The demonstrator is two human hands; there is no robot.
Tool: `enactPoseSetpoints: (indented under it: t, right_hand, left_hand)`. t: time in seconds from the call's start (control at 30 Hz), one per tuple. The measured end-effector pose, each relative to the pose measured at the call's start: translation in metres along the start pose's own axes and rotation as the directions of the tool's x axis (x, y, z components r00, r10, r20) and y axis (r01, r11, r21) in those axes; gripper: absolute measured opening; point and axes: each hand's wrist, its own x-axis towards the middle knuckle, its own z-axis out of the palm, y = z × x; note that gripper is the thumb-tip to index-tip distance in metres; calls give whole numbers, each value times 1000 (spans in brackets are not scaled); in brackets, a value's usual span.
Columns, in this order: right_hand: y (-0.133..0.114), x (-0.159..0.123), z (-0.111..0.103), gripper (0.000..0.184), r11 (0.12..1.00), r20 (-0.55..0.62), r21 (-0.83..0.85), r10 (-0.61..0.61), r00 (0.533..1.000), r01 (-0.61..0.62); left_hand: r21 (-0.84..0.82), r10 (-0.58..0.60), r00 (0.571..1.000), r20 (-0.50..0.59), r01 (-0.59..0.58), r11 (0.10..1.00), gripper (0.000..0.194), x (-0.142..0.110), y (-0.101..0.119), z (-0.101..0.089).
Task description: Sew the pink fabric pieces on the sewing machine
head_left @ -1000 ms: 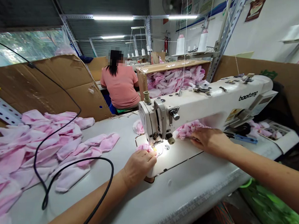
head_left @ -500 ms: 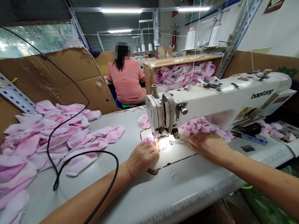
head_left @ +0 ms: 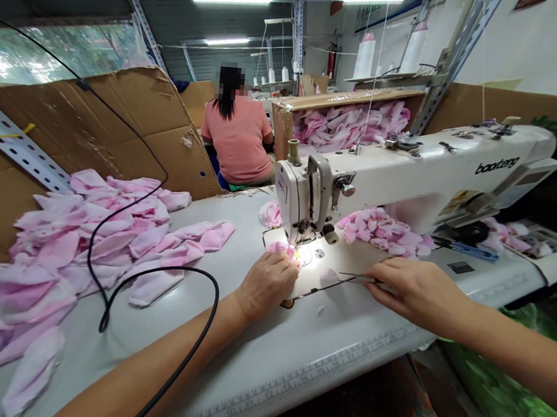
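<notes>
One thin tool (head_left: 356, 275) gripped in right hand (head_left: 414, 291), long axis pointing left, roughly toward pink cloth (head_left: 281, 248) pinched by left hand (head_left: 267, 286).

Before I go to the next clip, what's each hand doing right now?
Left hand: closed on ruffled pink fabric by the white sewing machine's needle.
Right hand: closed on a thin metal tool.
</notes>
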Motion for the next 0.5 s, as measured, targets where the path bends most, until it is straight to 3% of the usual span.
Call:
enactPoseSetpoints:
  t: [0.17,0.33,0.43,0.5]
  right_hand:
    - [2,14,-4,17,990,143,30,135,980,-140]
    - [-6,31,3,18,988,190,27,143,971,-150]
    - [-11,34,7,19,993,178,48,101,979,-112]
    - [-15,33,5,22,994,112,106,27,993,-38]
  left_hand:
    - [-40,-18,999,-46,16,999,12,-3,20,-20]
    - [-237,-69,997,-18,63,969,13,-10,48,-32]
    - [-523,-167,983,79,184,833,18,-14,63,-37]
    - [-673,-321,918,233,391,628,21,-14,71,-41]
